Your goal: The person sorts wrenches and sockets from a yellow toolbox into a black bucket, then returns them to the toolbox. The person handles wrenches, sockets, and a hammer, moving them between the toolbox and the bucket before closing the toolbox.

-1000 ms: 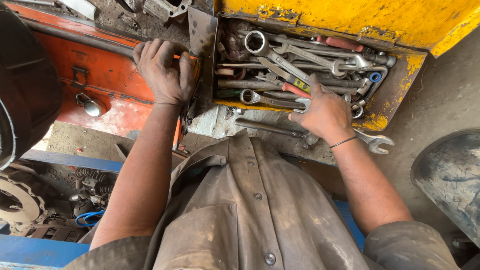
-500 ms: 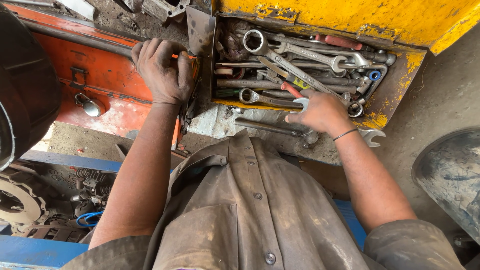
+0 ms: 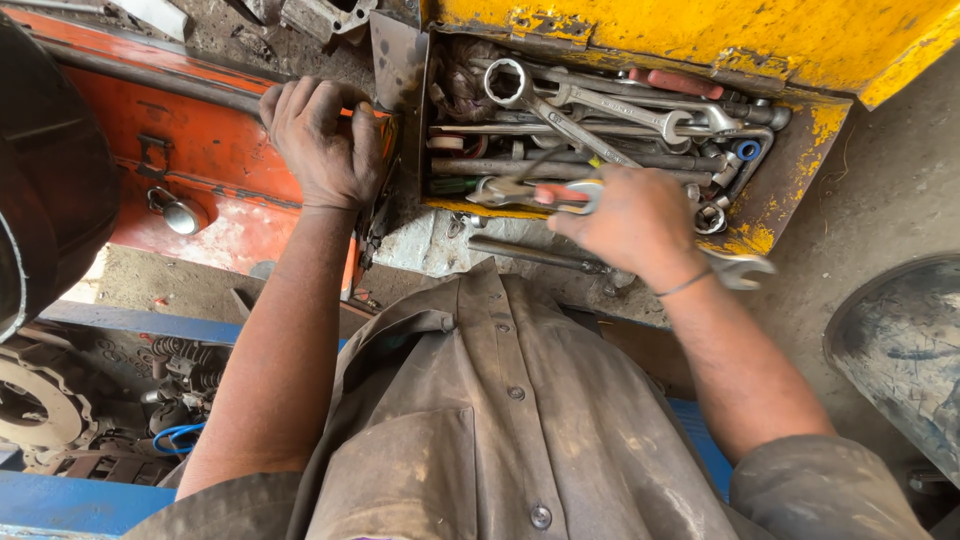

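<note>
My right hand is closed on a red-handled tool at the front edge of an open yellow tool box. The box is packed with several steel wrenches, among them a long ring spanner and a red-handled screwdriver at the back. An open-end wrench lies under my right wrist, outside the box. My left hand rests palm down, fingers curled, on the top edge of an orange metal panel just left of the box. It holds nothing.
A black tyre bulges in at the left. A round silver padlock hangs on the orange panel. A steel rod lies below the box. A toothed metal disc and blue frame sit lower left; a grey curved surface is at the right.
My right hand has slid left along the front of the box and its spread fingers have closed on the red-handled tool. My left hand has stayed in place.
</note>
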